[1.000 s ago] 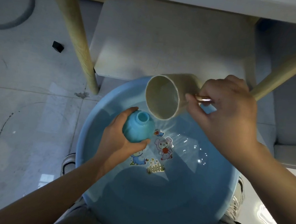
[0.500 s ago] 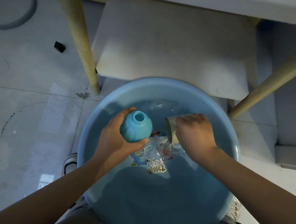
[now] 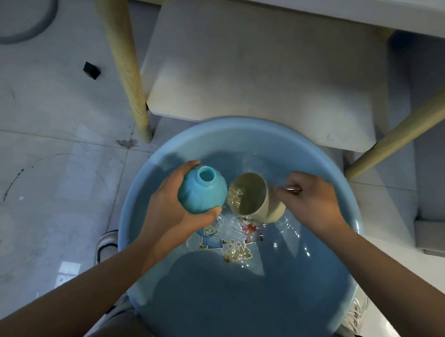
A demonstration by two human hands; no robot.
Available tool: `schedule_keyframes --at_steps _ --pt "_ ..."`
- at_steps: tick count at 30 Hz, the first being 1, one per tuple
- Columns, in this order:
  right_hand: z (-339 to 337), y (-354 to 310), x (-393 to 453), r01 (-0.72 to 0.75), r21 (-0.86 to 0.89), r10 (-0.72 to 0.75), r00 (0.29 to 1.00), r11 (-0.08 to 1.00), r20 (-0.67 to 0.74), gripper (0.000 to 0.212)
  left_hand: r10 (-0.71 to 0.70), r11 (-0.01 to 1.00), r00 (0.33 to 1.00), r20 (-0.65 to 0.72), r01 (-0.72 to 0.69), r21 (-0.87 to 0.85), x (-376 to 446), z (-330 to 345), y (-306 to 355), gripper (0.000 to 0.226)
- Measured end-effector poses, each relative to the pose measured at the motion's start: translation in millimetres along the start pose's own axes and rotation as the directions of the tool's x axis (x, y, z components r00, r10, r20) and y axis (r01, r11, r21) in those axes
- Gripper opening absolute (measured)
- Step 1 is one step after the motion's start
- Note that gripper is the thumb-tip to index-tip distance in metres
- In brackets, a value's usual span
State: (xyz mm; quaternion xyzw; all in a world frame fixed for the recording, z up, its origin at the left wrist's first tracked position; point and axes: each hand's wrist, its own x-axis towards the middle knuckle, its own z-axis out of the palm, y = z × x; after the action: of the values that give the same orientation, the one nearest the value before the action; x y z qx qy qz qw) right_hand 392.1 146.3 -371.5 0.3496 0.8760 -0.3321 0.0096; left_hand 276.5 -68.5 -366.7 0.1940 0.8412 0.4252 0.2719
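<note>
A large blue basin (image 3: pixel 348 262) with water and cartoon stickers on its bottom sits in front of me. My left hand (image 3: pixel 173 212) grips a small round light-blue vase (image 3: pixel 203 191), mouth up, above the water at the basin's left. My right hand (image 3: pixel 313 204) holds a beige cup (image 3: pixel 251 198) by its metallic handle. The cup is tilted with its mouth towards the vase, has water inside, and sits just above the water surface, close beside the vase.
A pale stool or low shelf (image 3: pixel 266 72) stands beyond the basin between two slanted wooden legs (image 3: pixel 123 58) (image 3: pixel 416 119). A grey hose (image 3: pixel 27 13) and a small black object (image 3: pixel 91 70) lie on the tiled floor at left. My shoes (image 3: pixel 105 246) flank the basin.
The right hand lowered the cup from above the basin into the water, then raised it, now holding water, beside the vase. The left hand with the vase stayed nearly still.
</note>
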Motion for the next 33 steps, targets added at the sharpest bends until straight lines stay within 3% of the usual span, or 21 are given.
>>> schedule_keyframes --at_steps 4,11,19,23,33 --pt "-14.1 0.1 2.7 -0.176 0.168 0.183 0.983 0.97 -0.029 0.034 -0.003 1.0 1.0 0.004 0.003 -0.001 1.6 1.5 -0.7 0.082" --pt "-37.9 -28.0 1.6 -0.077 0.148 0.099 0.984 0.986 -0.148 0.033 -0.01 1.0 1.0 0.002 0.01 0.014 1.3 2.8 0.6 0.08" --pt "-51.7 -60.5 -14.8 0.158 0.037 -0.141 0.951 0.987 -0.276 0.041 -0.005 1.0 1.0 0.005 0.005 0.016 0.6 3.7 3.3 0.08" --pt "-52.3 -67.3 -18.6 0.277 -0.071 -0.285 0.901 0.958 -0.327 0.029 0.001 1.0 1.0 0.01 -0.001 0.015 0.3 4.2 4.1 0.078" --pt "-51.9 -68.7 -18.9 0.472 -0.25 -0.534 0.746 0.845 -0.398 0.028 0.028 0.999 0.998 0.061 -0.031 0.042 0.2 4.1 6.2 0.077"
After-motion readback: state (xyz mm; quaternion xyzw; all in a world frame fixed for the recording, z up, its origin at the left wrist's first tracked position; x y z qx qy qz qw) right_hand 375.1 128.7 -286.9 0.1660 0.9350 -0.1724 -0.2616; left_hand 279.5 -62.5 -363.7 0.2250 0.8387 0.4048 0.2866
